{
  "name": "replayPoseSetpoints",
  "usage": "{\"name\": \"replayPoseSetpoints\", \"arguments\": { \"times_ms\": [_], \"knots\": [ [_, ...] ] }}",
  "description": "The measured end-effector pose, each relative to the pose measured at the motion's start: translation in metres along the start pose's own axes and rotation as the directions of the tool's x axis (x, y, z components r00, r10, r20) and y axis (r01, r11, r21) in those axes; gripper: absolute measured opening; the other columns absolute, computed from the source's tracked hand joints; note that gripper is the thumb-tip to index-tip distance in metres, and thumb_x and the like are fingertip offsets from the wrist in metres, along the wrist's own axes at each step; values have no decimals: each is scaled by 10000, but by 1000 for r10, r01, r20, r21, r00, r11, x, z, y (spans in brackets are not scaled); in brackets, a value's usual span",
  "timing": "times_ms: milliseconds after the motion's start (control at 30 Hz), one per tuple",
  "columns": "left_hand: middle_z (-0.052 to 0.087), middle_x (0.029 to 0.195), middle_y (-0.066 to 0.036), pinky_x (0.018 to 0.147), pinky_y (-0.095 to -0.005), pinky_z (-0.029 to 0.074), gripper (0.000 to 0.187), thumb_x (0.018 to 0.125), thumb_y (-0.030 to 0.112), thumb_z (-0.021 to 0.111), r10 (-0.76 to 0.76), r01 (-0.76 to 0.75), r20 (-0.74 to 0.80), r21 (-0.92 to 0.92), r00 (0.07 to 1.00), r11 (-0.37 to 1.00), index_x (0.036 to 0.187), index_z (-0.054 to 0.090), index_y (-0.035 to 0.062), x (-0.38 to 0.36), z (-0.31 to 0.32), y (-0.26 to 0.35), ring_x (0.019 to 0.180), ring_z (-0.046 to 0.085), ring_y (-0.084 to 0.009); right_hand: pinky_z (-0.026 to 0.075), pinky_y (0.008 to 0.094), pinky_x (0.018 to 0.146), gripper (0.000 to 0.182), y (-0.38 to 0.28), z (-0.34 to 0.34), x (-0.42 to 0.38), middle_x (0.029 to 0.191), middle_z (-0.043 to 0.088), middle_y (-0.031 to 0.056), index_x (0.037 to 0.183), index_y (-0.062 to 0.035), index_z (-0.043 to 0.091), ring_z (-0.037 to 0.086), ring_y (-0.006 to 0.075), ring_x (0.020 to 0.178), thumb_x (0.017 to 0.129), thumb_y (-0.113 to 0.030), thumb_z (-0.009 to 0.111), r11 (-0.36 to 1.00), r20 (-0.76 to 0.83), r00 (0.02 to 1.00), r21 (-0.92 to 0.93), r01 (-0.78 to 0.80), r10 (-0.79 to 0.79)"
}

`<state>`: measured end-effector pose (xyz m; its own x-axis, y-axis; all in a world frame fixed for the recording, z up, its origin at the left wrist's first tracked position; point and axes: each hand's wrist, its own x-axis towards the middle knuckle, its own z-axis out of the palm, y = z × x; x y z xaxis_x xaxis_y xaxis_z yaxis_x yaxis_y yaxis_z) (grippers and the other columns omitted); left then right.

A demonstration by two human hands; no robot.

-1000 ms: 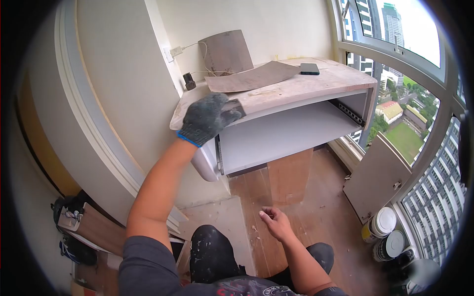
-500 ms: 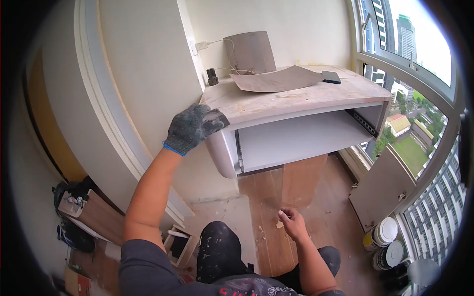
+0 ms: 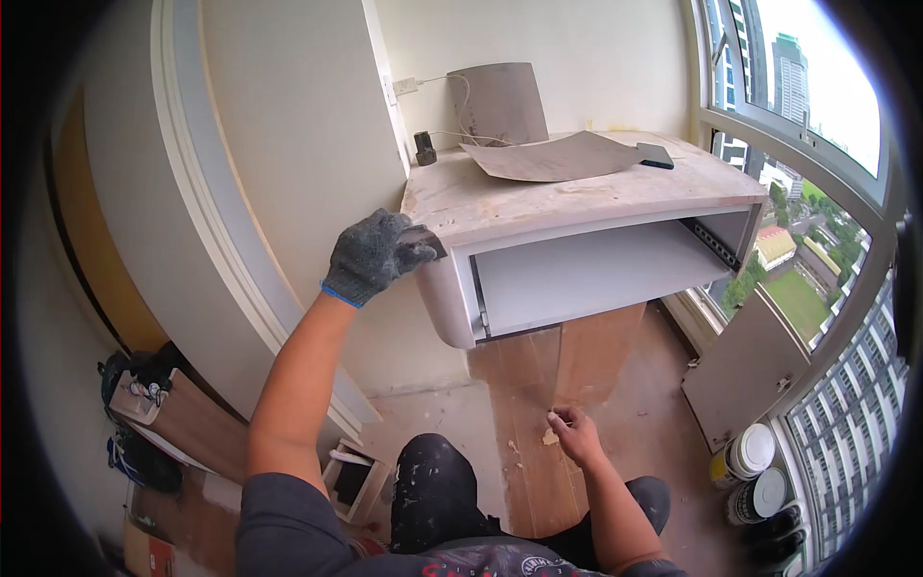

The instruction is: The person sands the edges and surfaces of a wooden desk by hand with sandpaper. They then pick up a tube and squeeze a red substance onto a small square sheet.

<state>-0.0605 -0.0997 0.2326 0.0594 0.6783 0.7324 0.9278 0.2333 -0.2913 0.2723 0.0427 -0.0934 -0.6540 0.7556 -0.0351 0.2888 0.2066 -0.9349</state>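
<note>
My left hand [image 3: 367,258], in a dark knitted glove with a blue cuff, is closed on a dark flat rectangular piece [image 3: 423,240]. It holds this piece against the front left corner of the wall-mounted desk [image 3: 577,207], whose top is worn and stained. Below the top, the drawer opening [image 3: 596,264] is pale inside, with metal runners at its sides. Bare and low over the wooden floor, my right hand [image 3: 577,435] has its fingers curled together. Whatever lies between those fingertips is too small to make out.
On the desk lie a curved loose sheet [image 3: 562,159], a phone [image 3: 655,156] and a black battery-like block [image 3: 424,148]. A loose panel [image 3: 748,370] leans by the window, near paint tubs [image 3: 750,450]. A small wooden box [image 3: 356,481] stands beside my knee.
The view has shifted slightly, so the desk appears a little further right. My left hand stays at the desk corner with the dark piece. My right hand stays low, fingers curled.
</note>
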Motion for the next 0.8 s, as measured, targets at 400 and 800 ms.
{"name": "replayPoseSetpoints", "arguments": {
  "times_ms": [400, 800],
  "knots": [
    [668, 991, -159, 783, -409, 552, 450, 825, 388, 812, -263, 174, -216, -358, 940, 917, 1044, 642, 34, -18, -10, 17, 882, 677, -332, 547, 392, 861, 390, -40, 34, 21, 1016, 721, 205, 1143, 44, 665, 711, 316, 951, 938, -286, 692, 980, -56, 980, 41, 194, -192],
    [650, 942, -141, 850, -412, 491, 447, 821, 389, 822, -505, 329, -350, -452, 789, 829, 976, 647, 9, -18, 57, 42, 901, 618, -302, 410, 503, 1007, 295, -323, -26, 151, 977, 680, 96, 975, -84, 707, 622, 301, 993, 956, -363, 612, 335, -272, 199, -808, 485, -942]
  ]
}}
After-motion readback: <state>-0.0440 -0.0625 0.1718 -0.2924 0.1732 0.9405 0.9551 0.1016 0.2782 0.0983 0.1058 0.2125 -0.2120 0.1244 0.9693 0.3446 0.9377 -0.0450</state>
